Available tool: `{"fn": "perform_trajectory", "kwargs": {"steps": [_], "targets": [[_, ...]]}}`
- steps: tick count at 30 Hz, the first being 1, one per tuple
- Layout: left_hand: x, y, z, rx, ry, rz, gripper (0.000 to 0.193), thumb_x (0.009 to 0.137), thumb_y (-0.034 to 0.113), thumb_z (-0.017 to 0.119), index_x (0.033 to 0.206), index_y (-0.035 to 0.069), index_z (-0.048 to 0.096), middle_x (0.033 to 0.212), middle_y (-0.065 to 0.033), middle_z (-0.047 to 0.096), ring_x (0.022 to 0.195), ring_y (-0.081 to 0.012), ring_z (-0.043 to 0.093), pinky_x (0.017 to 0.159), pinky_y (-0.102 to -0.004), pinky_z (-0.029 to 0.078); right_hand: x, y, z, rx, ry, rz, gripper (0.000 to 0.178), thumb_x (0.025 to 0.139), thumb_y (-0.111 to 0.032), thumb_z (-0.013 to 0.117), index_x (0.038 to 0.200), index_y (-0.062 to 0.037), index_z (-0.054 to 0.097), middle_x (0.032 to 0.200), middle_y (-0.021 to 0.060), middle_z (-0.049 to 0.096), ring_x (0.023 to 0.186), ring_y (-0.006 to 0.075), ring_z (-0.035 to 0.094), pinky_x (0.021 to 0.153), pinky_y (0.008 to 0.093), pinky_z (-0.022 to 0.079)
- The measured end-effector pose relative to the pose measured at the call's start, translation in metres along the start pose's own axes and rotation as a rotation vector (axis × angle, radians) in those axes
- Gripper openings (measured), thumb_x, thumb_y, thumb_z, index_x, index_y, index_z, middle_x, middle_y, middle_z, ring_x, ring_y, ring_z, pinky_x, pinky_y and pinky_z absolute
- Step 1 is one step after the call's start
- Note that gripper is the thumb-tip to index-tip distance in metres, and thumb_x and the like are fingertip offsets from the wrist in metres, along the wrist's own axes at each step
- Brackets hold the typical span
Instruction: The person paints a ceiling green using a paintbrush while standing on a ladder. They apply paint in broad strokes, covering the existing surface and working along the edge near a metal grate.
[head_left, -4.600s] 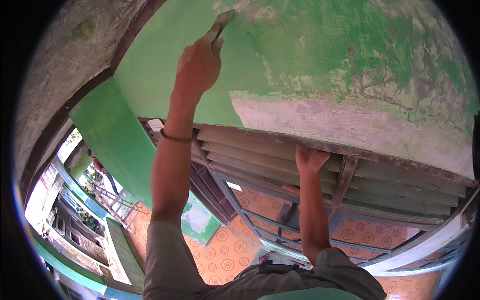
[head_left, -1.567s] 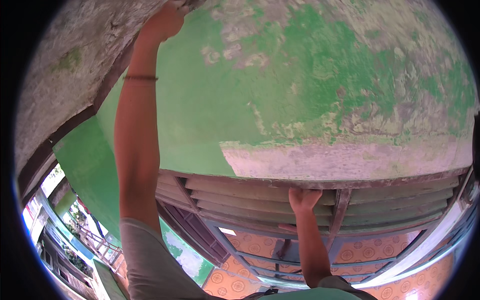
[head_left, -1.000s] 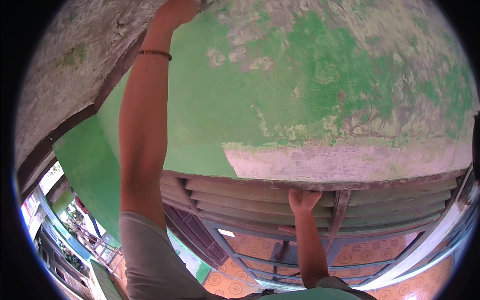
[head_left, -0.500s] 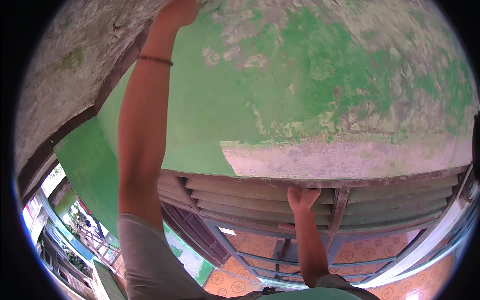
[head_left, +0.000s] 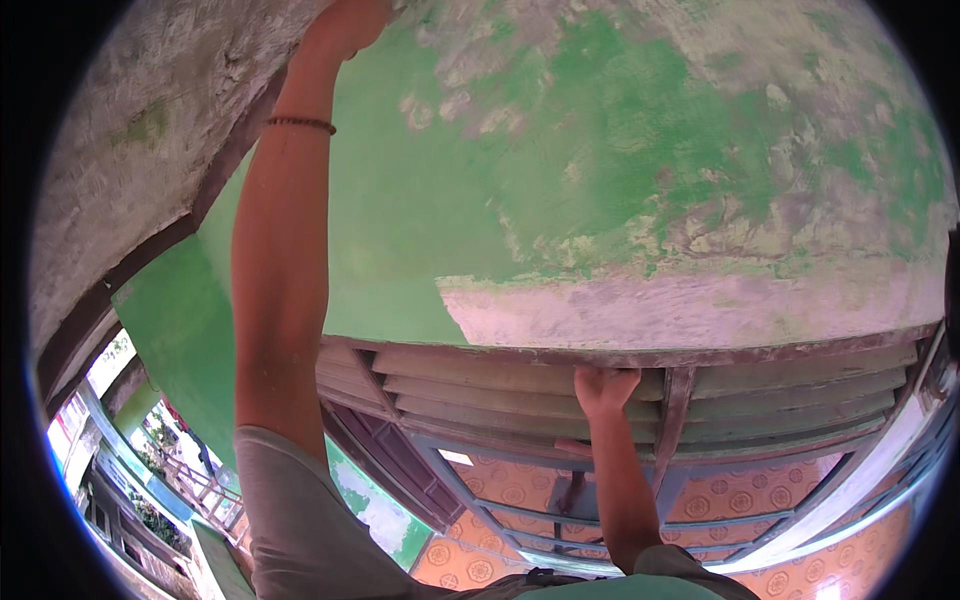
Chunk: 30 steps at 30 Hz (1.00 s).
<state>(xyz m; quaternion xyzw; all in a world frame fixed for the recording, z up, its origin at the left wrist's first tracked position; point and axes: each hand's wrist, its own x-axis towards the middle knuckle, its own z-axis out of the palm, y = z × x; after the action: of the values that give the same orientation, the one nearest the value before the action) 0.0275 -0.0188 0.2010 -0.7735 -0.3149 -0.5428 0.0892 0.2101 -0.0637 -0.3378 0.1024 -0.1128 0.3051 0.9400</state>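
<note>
My left arm reaches high up the wall, and my left hand (head_left: 348, 24) is cut by the upper edge of the head view. Its fingers look curled; what they hold, if anything, lies out of sight. Close by is the wall (head_left: 400, 220), bright green on the left and patchy with bare, worn plaster on the right. Lower down, my right hand (head_left: 607, 388) grips the brown wooden beam (head_left: 530, 356) above a row of slats, its fingertips hidden behind the wood. A pale pink bare strip (head_left: 620, 312) runs along the wall just over that beam.
Wooden louvre slats (head_left: 470, 395) span below the beam, split by an upright post (head_left: 676, 420). Beneath are blue metal rails (head_left: 740, 522) and an orange patterned tile floor (head_left: 740, 495). A rough grey ceiling (head_left: 130, 150) meets the wall at left; a brown door (head_left: 400, 460) stands below.
My left hand has shifted slightly left and down, with a fingertip now showing beneath it. My right hand stays at the beam; the view has tilted a little.
</note>
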Motion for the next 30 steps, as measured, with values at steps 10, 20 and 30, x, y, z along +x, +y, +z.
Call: {"fn": "perform_trajectory", "kwargs": {"steps": [10, 20, 30], "targets": [[0.112, -0.106, 0.044, 0.708, 0.426, 1.012, 0.033, 0.102, 0.02, 0.052, 0.123, -0.001, 0.066, 0.1, -0.0182, 0.07, 0.081, -0.028, 0.067, 0.076, -0.0423, 0.052, 0.004, 0.005, -0.006, -0.03, -0.005, 0.009, 0.048, 0.103, -0.044, 0.046, 0.139, -0.015, 0.058, 0.136, 0.0013, 0.061, 0.122, 0.0244, 0.059, 0.101, 0.0418, 0.048], [0.071, -0.02, 0.07, 0.574, 0.276, 0.448, 0.035, 0.099, 0.023, 0.056, 0.122, 0.0, 0.067, 0.106, -0.0185, 0.071, 0.089, -0.0271, 0.068, 0.077, -0.042, 0.052, 0.0, 0.006, 0.004, -0.017, -0.007, 0.001, 0.047, 0.103, -0.043, 0.046, 0.139, -0.0158, 0.058, 0.135, 0.0003, 0.062, 0.12, 0.0229, 0.06, 0.099, 0.0393, 0.049], [0.0, 0.012, 0.023, -0.32, -0.111, -0.142, 0.037, 0.102, 0.016, 0.055, 0.132, -0.006, 0.061, 0.12, -0.0208, 0.069, 0.091, -0.0261, 0.066, 0.079, -0.0469, 0.052, -0.007, 0.0, 0.015, 0.029, 0.024, 0.031, 0.048, 0.102, -0.043, 0.046, 0.14, -0.0148, 0.057, 0.137, 0.0032, 0.059, 0.122, 0.0246, 0.058, 0.094, 0.0384, 0.05]]}}
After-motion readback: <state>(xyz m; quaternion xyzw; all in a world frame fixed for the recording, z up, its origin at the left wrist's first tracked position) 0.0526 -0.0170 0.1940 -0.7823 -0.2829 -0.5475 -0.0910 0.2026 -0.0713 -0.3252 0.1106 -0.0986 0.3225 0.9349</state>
